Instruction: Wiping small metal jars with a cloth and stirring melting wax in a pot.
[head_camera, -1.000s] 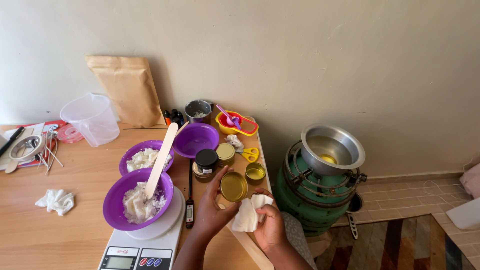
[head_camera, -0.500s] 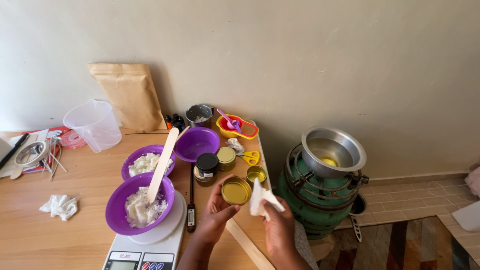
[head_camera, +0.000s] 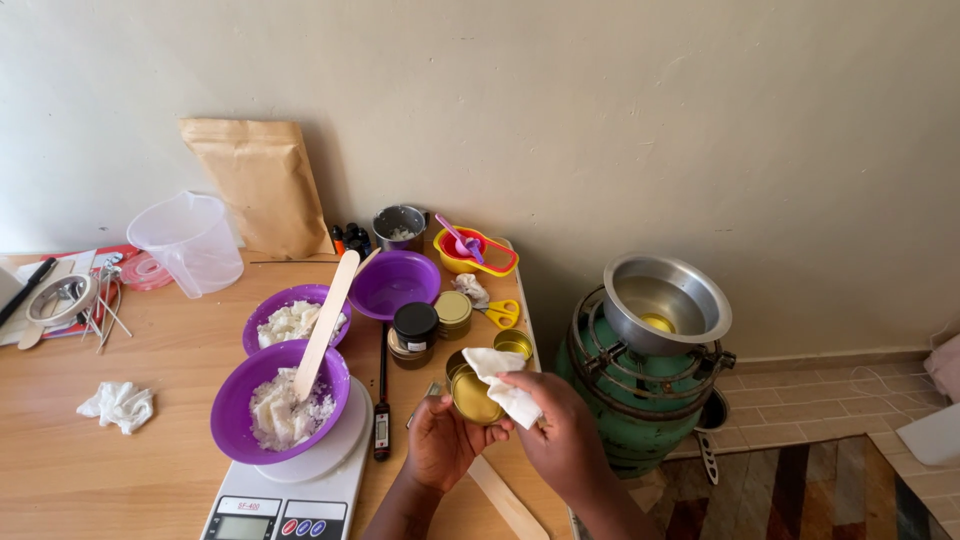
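left hand (head_camera: 440, 445) grips a small gold tin (head_camera: 473, 397) above the counter (head_camera: 150, 470) edge, right hand (head_camera: 555, 425) pinches a white cloth (head_camera: 505, 385) against it (slip risk: tin could drop floorward).

Left hand (head_camera: 440, 448) holds gold tin (head_camera: 473, 397); right hand (head_camera: 556, 432) presses white cloth (head_camera: 503, 383) on it.

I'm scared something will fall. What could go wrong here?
The left hand holds a small gold tin while the right hand presses a white tissue on it; the tin might slip. The wooden stick leaning in the purple bowl on the scale could tip.
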